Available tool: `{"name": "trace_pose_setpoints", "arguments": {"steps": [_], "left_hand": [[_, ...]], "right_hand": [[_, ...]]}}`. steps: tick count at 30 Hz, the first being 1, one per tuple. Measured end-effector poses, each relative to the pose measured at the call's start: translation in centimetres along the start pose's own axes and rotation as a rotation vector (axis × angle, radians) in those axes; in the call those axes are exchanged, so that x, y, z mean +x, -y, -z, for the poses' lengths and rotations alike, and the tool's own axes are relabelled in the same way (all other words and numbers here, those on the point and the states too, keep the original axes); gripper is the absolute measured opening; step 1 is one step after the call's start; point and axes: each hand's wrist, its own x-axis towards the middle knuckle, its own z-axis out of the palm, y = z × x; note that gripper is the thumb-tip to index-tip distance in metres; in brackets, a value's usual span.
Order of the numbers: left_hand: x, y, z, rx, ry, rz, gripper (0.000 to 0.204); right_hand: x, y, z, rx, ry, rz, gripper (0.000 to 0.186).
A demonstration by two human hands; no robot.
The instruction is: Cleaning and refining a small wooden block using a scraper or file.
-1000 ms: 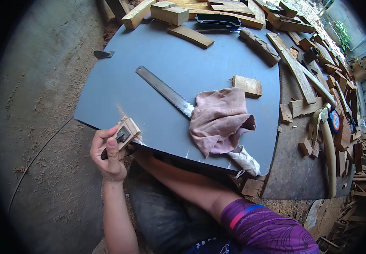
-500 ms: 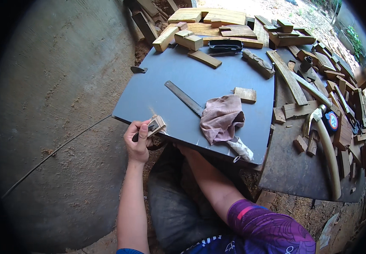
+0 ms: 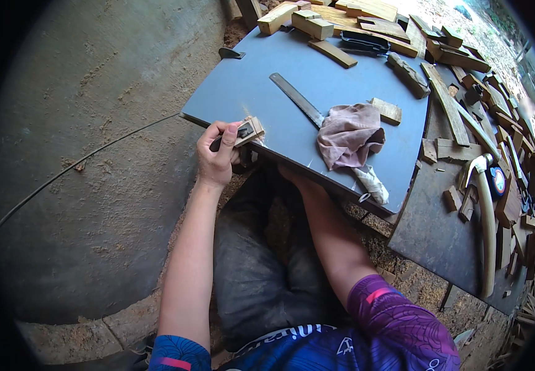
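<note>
Head view: left hand point(image 3: 216, 154) closed around a small wood block point(image 3: 247, 131) at the desk point(image 3: 249, 80) near edge, long axis toward the ruler point(image 3: 296, 99); right hand hidden under desk, grip indeterminable.

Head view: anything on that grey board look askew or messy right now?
Mostly the pink cloth: it lies crumpled over the handle end of the long flat blade, hiding it. The grey board overhangs the lap, right hand hidden beneath. The left hand pinches a small wood block at its edge.
</note>
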Motion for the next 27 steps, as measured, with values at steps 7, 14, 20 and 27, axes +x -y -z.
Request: {"name": "trace_pose_setpoints", "arguments": {"steps": [7,14,20,27], "left_hand": [[-0.1,0.0,0.0,0.027,-0.02,-0.044,0.031],[0.4,0.4,0.7,0.277,-0.065,-0.145,0.041],[0.8,1.0,0.1,0.234,-0.04,-0.288,0.033],[0.4,0.7,0.0,0.307,-0.071,-0.288,0.038]], "right_hand": [[-0.7,0.0,-0.5,0.692,0.214,0.018,0.054],[-1.1,-3.5,3.6,0.612,0.325,0.13,0.035],[-1.9,-2.6,9.7,0.769,0.538,-0.021,0.028],[-3.0,2.2,14.1,0.763,0.639,-0.031,0.035]]}}
